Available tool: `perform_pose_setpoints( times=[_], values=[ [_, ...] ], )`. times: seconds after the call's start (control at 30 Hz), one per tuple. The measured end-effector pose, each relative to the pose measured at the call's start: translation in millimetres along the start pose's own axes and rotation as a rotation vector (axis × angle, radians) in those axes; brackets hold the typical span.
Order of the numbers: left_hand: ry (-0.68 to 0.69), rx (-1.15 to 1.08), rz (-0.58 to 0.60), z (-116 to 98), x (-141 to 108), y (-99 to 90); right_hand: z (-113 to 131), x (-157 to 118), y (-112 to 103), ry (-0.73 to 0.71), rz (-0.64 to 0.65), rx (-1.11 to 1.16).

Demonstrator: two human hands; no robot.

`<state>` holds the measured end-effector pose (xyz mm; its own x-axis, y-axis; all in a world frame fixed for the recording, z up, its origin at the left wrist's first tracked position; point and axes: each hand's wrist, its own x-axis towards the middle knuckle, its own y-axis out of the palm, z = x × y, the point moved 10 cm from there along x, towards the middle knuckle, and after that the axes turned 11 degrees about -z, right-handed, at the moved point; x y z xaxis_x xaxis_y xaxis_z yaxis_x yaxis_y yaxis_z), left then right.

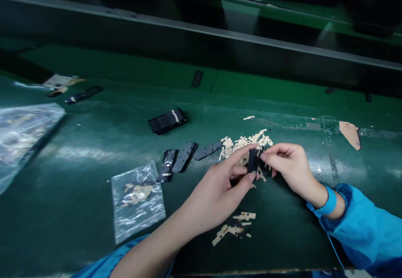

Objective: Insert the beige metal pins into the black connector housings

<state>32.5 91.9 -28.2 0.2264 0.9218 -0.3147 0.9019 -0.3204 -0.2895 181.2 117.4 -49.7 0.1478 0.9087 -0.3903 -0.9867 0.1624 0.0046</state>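
My left hand [224, 186] grips a small black rectangular part [252, 160] upright between thumb and fingers. Close against the part's right side, my right hand [287, 163] is pinched; what its fingertips hold is too small to make out. Behind and below both hands lies a pile of small cream-coloured pieces [230, 146]. Several flat black parts [184, 157] rest to the left of the pile. A smaller group of cream and dark pieces [234, 229] is on the green table below my left hand.
A clear zip bag [138, 202] with pieces inside lies left of my left forearm. A stack of black parts [167, 121] sits farther back. A larger plastic bag [28, 135] is at the far left, a tan scrap [350, 135] at the right. A raised rail [188, 27] crosses behind.
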Motion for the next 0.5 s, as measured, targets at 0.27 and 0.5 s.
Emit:
perform_pose_setpoints(
  times=[0.27,0.5],
  values=[
    [-0.003,0.027,0.011,-2.6,-2.9,2.3,1.9,-0.2,-0.5,-0.008,-0.017,0.006],
    [0.013,0.055,0.009,-2.4,-2.0,0.1,0.2,-0.6,-1.2,-0.016,-0.017,-0.007]
  ],
)
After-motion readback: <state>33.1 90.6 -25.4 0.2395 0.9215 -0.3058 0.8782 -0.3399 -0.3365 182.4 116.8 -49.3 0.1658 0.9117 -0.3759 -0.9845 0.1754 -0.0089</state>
